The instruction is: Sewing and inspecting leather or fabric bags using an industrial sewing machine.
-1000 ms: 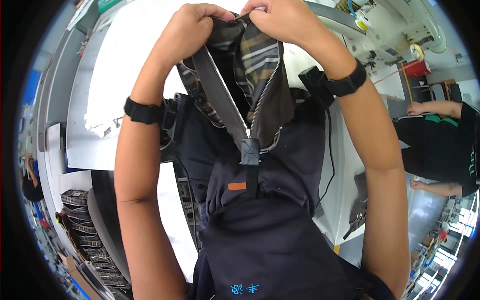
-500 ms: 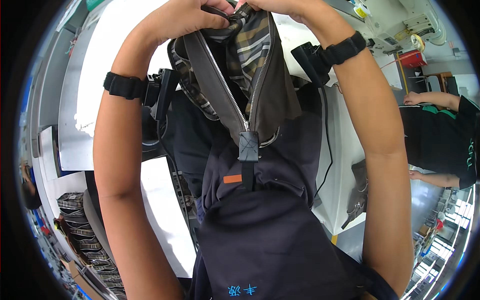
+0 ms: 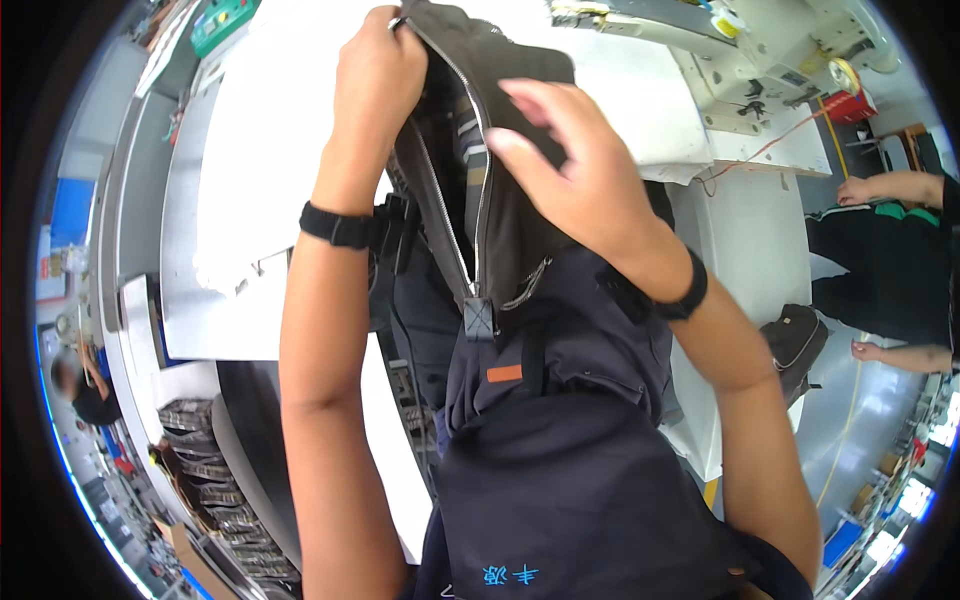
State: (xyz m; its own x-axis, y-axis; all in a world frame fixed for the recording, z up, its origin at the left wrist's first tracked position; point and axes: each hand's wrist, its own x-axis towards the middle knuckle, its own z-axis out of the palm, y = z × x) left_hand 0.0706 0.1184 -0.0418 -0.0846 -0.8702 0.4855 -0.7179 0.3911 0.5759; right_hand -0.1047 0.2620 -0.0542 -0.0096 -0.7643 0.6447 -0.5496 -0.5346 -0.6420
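My left hand (image 3: 385, 65) is closed on the top edge of the dark olive bag (image 3: 525, 225), beside the zipper's upper end. The bag hangs upright above my lap with its long silver zipper parted, showing a narrow strip of plaid lining (image 3: 467, 140). A black square tab (image 3: 478, 319) sits at the zipper's lower end. My right hand (image 3: 570, 160) is open over the bag's right side, thumb and fingers apart and slightly blurred. Both wrists carry black straps with devices.
A white worktable (image 3: 235, 180) lies behind the bag, with a sewing machine (image 3: 775, 70) at upper right. Stacked plaid pieces (image 3: 210, 480) are at lower left. A similar bag (image 3: 795, 350) lies at right beside a co-worker in black (image 3: 875, 280); another person (image 3: 90, 400) is far left.
My right hand has left the top edge and moved down over the bag's side, fingers opening. The bag's opening has narrowed and its outer fabric covers more lining. My left hand still grips the top.
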